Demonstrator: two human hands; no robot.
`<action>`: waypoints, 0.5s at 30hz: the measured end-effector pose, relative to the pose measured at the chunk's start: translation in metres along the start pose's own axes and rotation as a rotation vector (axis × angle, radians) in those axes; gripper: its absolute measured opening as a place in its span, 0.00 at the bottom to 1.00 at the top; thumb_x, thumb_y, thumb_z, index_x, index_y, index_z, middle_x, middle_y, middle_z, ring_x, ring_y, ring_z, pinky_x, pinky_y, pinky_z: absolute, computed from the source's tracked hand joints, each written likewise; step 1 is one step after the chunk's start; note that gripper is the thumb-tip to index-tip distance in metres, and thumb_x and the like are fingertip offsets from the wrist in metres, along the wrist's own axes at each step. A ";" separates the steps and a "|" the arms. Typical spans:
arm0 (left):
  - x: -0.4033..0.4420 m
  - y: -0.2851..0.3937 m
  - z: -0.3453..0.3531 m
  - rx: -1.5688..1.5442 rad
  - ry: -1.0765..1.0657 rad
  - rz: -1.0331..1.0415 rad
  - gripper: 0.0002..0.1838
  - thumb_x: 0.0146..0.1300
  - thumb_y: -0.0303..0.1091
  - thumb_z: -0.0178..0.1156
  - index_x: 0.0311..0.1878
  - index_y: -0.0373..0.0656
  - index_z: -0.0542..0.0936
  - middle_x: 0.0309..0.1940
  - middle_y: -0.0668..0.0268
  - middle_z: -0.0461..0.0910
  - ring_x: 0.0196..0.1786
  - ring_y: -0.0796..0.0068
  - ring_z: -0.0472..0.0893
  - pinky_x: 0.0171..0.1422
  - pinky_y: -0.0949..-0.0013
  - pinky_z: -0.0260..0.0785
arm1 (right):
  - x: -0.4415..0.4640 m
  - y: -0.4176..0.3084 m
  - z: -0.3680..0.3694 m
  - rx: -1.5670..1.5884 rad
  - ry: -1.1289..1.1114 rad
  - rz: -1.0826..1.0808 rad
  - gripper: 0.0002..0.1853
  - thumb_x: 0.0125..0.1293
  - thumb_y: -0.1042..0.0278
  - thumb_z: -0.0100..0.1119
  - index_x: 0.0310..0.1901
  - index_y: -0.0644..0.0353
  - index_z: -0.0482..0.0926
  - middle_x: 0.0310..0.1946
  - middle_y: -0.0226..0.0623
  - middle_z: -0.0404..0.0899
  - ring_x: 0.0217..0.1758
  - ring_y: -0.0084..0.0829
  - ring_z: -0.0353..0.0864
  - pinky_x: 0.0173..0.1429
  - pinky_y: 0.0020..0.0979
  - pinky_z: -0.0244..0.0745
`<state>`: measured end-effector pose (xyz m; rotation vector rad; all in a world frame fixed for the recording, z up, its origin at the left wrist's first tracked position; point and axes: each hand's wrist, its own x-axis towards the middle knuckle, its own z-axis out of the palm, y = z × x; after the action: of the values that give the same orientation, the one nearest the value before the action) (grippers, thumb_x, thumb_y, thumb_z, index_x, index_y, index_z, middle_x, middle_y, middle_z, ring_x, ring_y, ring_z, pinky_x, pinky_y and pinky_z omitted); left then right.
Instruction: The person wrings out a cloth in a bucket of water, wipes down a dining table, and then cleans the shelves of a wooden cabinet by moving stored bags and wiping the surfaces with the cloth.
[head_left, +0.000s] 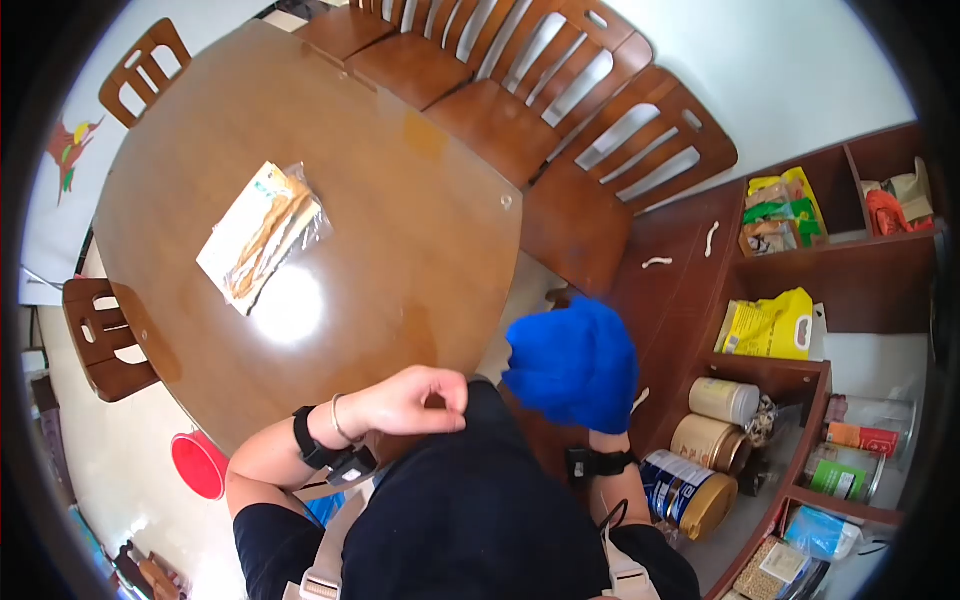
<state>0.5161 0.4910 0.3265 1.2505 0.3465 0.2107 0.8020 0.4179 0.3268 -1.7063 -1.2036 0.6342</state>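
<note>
A bright blue cloth (575, 365) bunches over my right hand (609, 446) and hides its fingers; only the wrist shows below it, with a black band. The cloth is beside the table's rounded edge, in front of the wooden cabinet. My left hand (412, 402) is curled in front of my dark shirt, thumb close to the fingers, and nothing shows in it. A bracelet and a black strap circle the left wrist. On the brown table (400, 270) lies a clear plastic packet (262, 238) with something long and brown in it.
Wooden chairs (500, 120) line the table's far right side. Right of me, cabinet shelves hold cans (690, 495), jars (850, 440) and yellow bags (770, 325). White strips (711, 240) mark the cabinet top. On the floor at left stands a red bucket (198, 466).
</note>
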 end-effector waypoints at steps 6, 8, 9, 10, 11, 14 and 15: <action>0.011 -0.074 -0.043 0.869 0.448 -0.123 0.11 0.52 0.35 0.64 0.36 0.42 0.75 0.35 0.59 0.79 0.43 0.58 0.77 0.51 0.61 0.69 | 0.020 -0.007 -0.017 0.157 0.166 0.301 0.16 0.72 0.53 0.43 0.45 0.57 0.75 0.32 0.31 0.77 0.34 0.24 0.77 0.39 0.26 0.73; 0.018 -0.076 -0.049 0.929 0.474 -0.195 0.16 0.50 0.36 0.65 0.41 0.43 0.74 0.40 0.59 0.77 0.48 0.55 0.74 0.56 0.58 0.67 | 0.039 -0.042 -0.020 0.498 -0.016 0.418 0.17 0.72 0.52 0.44 0.46 0.56 0.74 0.32 0.31 0.75 0.35 0.26 0.77 0.40 0.28 0.74; 0.023 -0.071 -0.051 1.043 0.512 -0.219 0.19 0.49 0.38 0.66 0.42 0.43 0.73 0.41 0.58 0.77 0.49 0.55 0.74 0.56 0.59 0.67 | 0.046 -0.039 -0.021 0.506 -0.009 0.410 0.17 0.72 0.52 0.44 0.46 0.56 0.74 0.32 0.31 0.75 0.35 0.26 0.77 0.40 0.28 0.74; 0.031 -0.065 -0.055 1.158 0.550 -0.241 0.21 0.48 0.39 0.68 0.43 0.44 0.73 0.43 0.57 0.76 0.50 0.56 0.74 0.56 0.60 0.68 | 0.054 -0.034 -0.022 0.608 -0.015 0.435 0.16 0.72 0.52 0.44 0.46 0.57 0.73 0.33 0.31 0.75 0.35 0.26 0.77 0.40 0.29 0.74; 0.039 -0.063 -0.061 1.171 0.547 -0.234 0.21 0.48 0.39 0.68 0.43 0.44 0.73 0.43 0.57 0.76 0.50 0.56 0.74 0.56 0.60 0.68 | 0.063 -0.027 -0.025 0.710 -0.020 0.460 0.16 0.72 0.53 0.44 0.47 0.57 0.72 0.34 0.31 0.75 0.36 0.27 0.77 0.41 0.30 0.75; 0.070 -0.063 -0.087 1.293 0.502 -0.401 0.27 0.44 0.45 0.71 0.44 0.42 0.73 0.41 0.57 0.77 0.48 0.57 0.76 0.53 0.61 0.71 | 0.095 0.041 -0.037 0.443 -0.044 0.269 0.14 0.72 0.57 0.43 0.45 0.58 0.74 0.38 0.32 0.76 0.39 0.27 0.77 0.45 0.30 0.74; 0.084 -0.065 -0.099 1.334 0.490 -0.494 0.30 0.42 0.47 0.73 0.45 0.41 0.73 0.40 0.57 0.77 0.47 0.57 0.77 0.51 0.62 0.73 | 0.111 0.052 -0.043 0.451 -0.035 0.262 0.14 0.72 0.57 0.43 0.45 0.58 0.74 0.38 0.32 0.76 0.39 0.27 0.77 0.45 0.30 0.74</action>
<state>0.5555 0.5884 0.2259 2.3499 1.3425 -0.2059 0.9026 0.4980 0.3093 -1.4773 -0.7864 1.0143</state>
